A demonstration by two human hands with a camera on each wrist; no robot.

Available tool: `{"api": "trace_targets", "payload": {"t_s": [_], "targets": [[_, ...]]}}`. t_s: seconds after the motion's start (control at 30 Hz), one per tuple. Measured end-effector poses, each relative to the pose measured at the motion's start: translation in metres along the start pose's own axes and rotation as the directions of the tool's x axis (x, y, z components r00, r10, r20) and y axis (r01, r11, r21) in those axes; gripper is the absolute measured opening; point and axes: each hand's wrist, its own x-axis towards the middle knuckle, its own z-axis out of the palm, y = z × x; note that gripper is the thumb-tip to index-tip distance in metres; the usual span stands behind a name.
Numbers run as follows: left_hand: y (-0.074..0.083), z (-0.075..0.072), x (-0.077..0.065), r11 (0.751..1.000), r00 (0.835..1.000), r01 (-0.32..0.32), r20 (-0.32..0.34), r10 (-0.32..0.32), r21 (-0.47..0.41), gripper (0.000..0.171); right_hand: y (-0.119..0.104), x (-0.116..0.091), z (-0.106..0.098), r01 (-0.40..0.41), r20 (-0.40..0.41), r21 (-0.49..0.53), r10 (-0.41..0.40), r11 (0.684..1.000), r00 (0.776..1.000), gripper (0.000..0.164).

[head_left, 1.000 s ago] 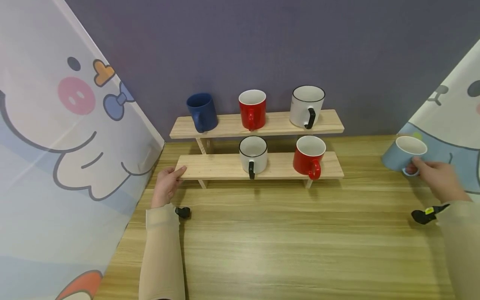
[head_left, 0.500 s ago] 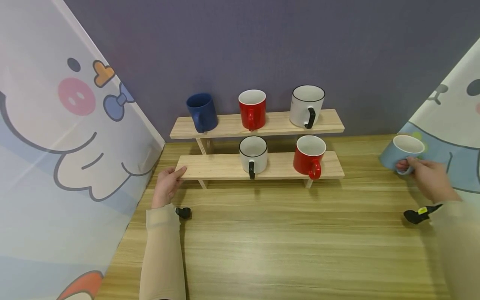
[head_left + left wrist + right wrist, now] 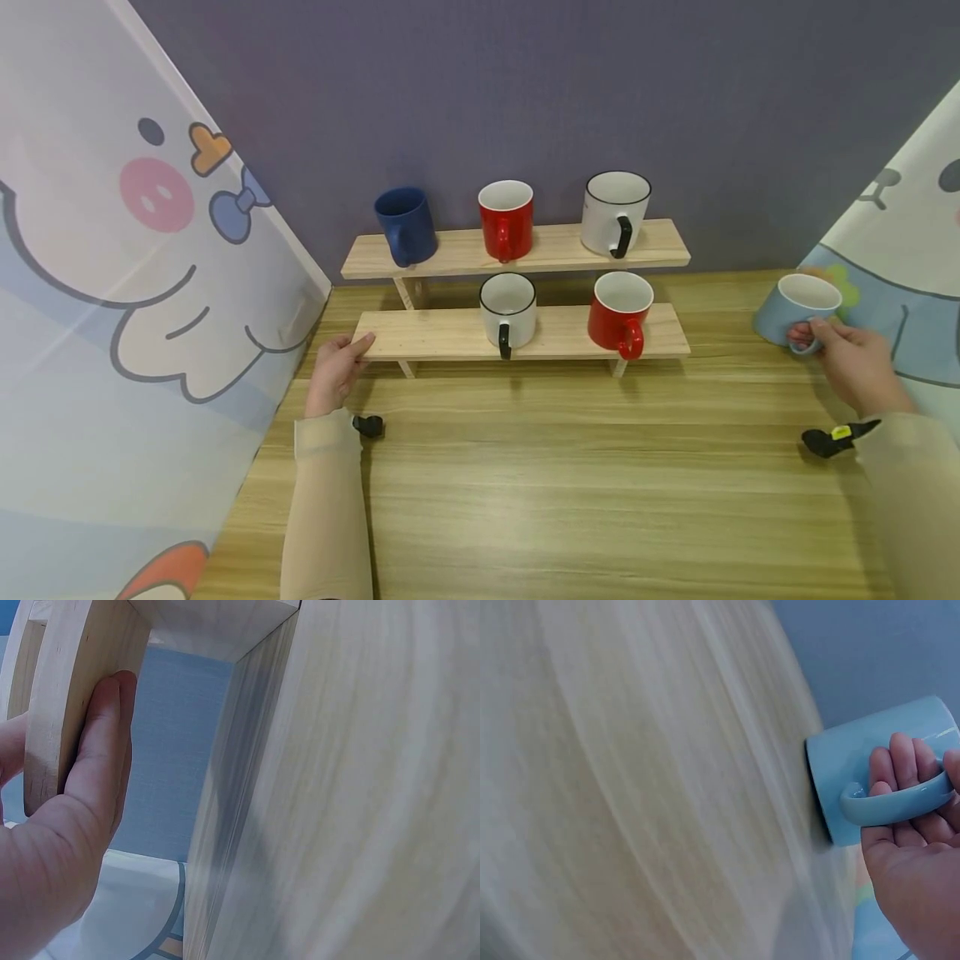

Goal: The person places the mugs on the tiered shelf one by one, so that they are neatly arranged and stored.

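Observation:
My left hand [image 3: 335, 375] pinches the left end of the lower board of a two-tier wooden shelf [image 3: 420, 333]. In the left wrist view, the fingers [image 3: 101, 742] lie along the board's underside and the thumb is on its other face. Far to the right, my right hand [image 3: 858, 362] grips a light blue mug [image 3: 780, 312] by its handle. The right wrist view shows several fingers passed through the mug's handle [image 3: 900, 806]. The mug's base is at the tabletop or just off it; I cannot tell which.
On the upper board stand a dark blue mug [image 3: 407, 227], a red mug [image 3: 506, 221] and a white mug [image 3: 615, 212] with a black handle. The lower board bears a smaller white mug [image 3: 507, 312] and another red mug [image 3: 618, 312]. A grey wall [image 3: 540, 100] rises behind.
My right hand has moved a little to the left with the light blue mug. My left hand stays on the shelf's end, and the mugs on the boards have not moved.

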Motion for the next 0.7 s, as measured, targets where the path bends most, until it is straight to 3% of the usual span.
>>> {"api": "trace_targets", "payload": {"t_s": [0.23, 0.3, 0.4, 0.5, 0.7], "targets": [[0.0, -0.001, 0.0, 1.0, 1.0, -0.006, 0.023, 0.006, -0.001, 0.056, -0.008, -0.014, 0.007, 0.034, 0.016, -0.211, -0.031, 0.977, 0.999, 0.031], [0.0, -0.001, 0.0, 1.0, 1.0, -0.004, 0.022, 0.004, 0.001, 0.057, -0.01, -0.017, 0.01, 0.04, 0.026, -0.171, -0.036, 0.984, 0.999, 0.031], [-0.001, -0.001, -0.001, 1.0, 1.0, 0.002, 0.018, -0.003, 0.01, 0.056, -0.015, -0.022, 0.015, 0.053, 0.035, -0.022, -0.052, 0.998, 0.998, 0.029], [-0.001, -0.002, -0.001, 1.0, 1.0, 0.002, 0.017, -0.002, 0.006, 0.054, -0.023, -0.027, 0.022, 0.069, 0.039, 0.123, -0.075, 0.99, 0.996, 0.027], [0.0, -0.001, -0.001, 1.0, 1.0, 0.002, 0.012, -0.002, 0.004, 0.048, -0.044, -0.042, 0.037, 0.102, 0.04, 0.112, -0.107, 0.988, 0.993, 0.03]]}}
